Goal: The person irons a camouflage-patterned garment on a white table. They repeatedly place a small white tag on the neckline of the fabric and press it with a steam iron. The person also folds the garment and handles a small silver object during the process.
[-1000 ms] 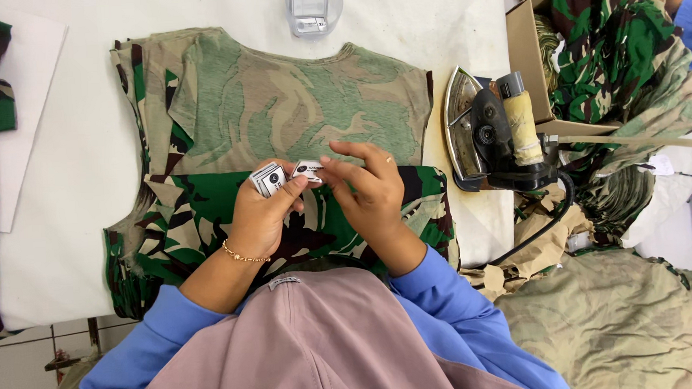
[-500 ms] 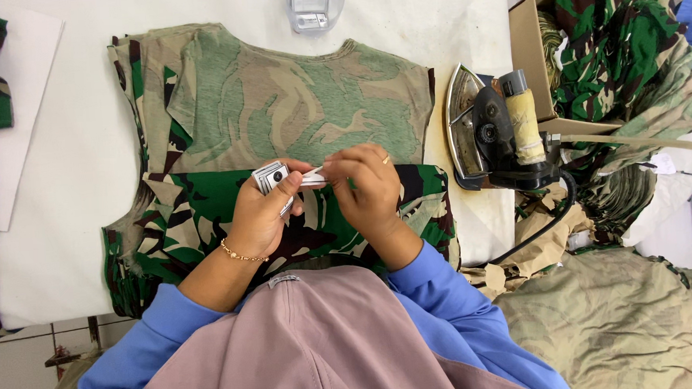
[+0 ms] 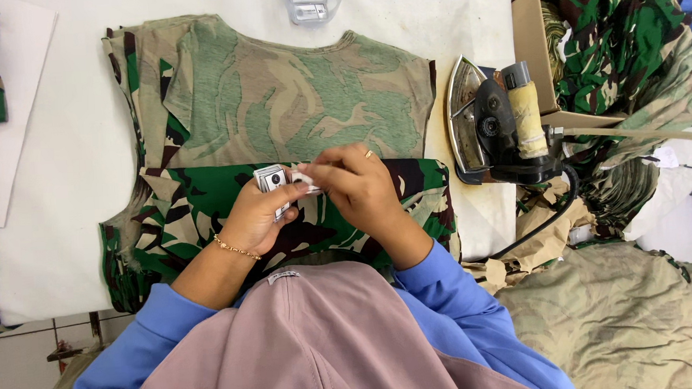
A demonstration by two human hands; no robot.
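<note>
There is one view only, from a camera worn on the person's head, and it looks almost straight down over the front of the body. The mauve head covering fills the bottom middle, close to the lens, with blue sleeves spreading to either side. Past it, the left hand and right hand sit near the centre, at arm's reach. The far edge of the white table runs toward the top, the iron lies to the right, and a cardboard box is cut by the upper right edge.
</note>
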